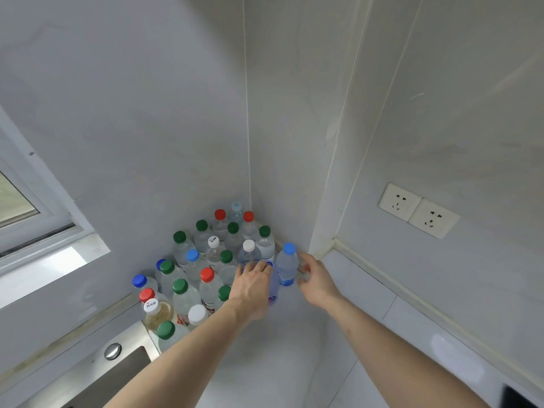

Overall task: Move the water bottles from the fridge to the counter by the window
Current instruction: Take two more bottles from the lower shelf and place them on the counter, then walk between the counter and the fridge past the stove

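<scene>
**Two bottles reaching the corner cluster**

White counter [294,363] runs into a wall corner beside the window [17,201], and that corner is already packed with upright water bottles [206,260] wearing green, red, blue and white caps. A steel sink [117,369] sits at lower left and a double wall socket [419,210] on the right wall.

Your left hand [253,287] is curled over a bottle with a bluish label [273,290], gripping it from above so most of it is hidden under your palm; it stands at the cluster's right edge. Your right hand [316,278] is just right of the blue-capped bottle [288,267], which stands upright on the counter, long axis vertical. Its fingers are curled toward the bottle's side, but you cannot tell from this view whether they grip it or have let go.

Judging by how things lie, you are setting these two down. The blue-capped bottle lies directly left of your right fingertips, between your two hands, so the right hand is the nearer one. Any release should draw straight back to the right, away from the neighbouring caps
</scene>
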The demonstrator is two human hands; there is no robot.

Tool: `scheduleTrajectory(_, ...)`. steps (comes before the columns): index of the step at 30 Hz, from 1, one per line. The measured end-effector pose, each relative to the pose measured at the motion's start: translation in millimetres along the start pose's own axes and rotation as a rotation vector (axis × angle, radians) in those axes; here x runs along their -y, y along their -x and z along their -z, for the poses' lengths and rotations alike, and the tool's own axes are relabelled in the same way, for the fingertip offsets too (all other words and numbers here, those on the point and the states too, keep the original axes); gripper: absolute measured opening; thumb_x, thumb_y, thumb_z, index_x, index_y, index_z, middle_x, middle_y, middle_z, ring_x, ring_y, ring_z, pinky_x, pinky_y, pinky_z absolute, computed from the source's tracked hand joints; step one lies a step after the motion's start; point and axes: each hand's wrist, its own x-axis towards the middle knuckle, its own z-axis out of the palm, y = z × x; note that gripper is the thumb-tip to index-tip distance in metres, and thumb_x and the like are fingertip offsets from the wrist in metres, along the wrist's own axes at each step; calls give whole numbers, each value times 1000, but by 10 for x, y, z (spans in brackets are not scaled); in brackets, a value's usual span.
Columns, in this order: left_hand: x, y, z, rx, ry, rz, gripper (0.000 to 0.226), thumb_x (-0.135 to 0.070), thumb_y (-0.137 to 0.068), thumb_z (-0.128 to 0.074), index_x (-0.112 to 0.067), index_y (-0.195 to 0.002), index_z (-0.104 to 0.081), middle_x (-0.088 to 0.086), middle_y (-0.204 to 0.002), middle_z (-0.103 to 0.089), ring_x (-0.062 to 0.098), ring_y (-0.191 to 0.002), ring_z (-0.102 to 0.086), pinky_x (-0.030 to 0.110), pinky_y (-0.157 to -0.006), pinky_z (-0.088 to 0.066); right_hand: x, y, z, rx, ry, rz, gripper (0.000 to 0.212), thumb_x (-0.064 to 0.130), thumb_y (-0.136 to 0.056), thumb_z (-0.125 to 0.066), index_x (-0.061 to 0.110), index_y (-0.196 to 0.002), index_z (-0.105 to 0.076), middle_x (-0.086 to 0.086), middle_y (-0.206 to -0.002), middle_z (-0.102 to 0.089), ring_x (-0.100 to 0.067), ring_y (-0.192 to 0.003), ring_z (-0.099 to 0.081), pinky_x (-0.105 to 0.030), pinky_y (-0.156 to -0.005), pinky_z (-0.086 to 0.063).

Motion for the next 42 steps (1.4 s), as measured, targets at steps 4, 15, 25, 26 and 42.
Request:
scheduleTrajectory(4, 34, 10, 7, -14, -31, -33, 72, -42, -91, -67, -21, -152, -37, -1, -156, -39, 30, -147, -24, 49, -124, -16, -88, 500, 37, 1, -9, 21, 64, 4, -96, -64, 30, -151, -44, -2, -130, -49, -17, -118, -56, -20, -97, -41)
scheduleTrajectory(15, -246, 1005, 154, -113, 355, -161, 71, -19, -90, -58, -35, -155, -37, -12, -167, -25, 22, -158, -11, 38, -128, -13, -42, 1852, 460, -65, -178, 15, 62, 11, -100, -64, 41, -149, -43, 15, -139, -49, -6, -127, -51, -29, -109, -45)
scheduleTrajectory(25, -1254, 1564, 281, -88, 415, -458, 61, -25, -94, -61, -41, -150, -44, -23, -163, -27, 7, -155, -17, 22, -123, -18, -524, 3243, 1001, -260, -164, -39, 59, 24, -103, -61, 58, -145, -38, 38, -142, -38, 11, -134, -41, -20, -114, -39)
scheduleTrajectory(26, -1377, 1600, 289, -83, 421, -481, 60, -25, -94, -61, -41, -149, -44, -24, -162, -28, 6, -154, -17, 21, -123, -17, -588, 3385, 1050, -285, -159, -52, 59, 25, -102, -62, 58, -145, -38, 40, -141, -38, 12, -134, -41, -21, -114, -39)
scheduleTrajectory(42, -4565, 3831, -158, 104, 416, -1239, 55, -28, -93, -62, -43, -144, -50, -27, -156, -35, 0, -148, -26, 32, -124, -25, -1902, 7479, 1490, -832, -111, -455, 62, 33, -99, -66, 63, -143, -36, 42, -144, -37, 15, -133, -41, -19, -109, -43)
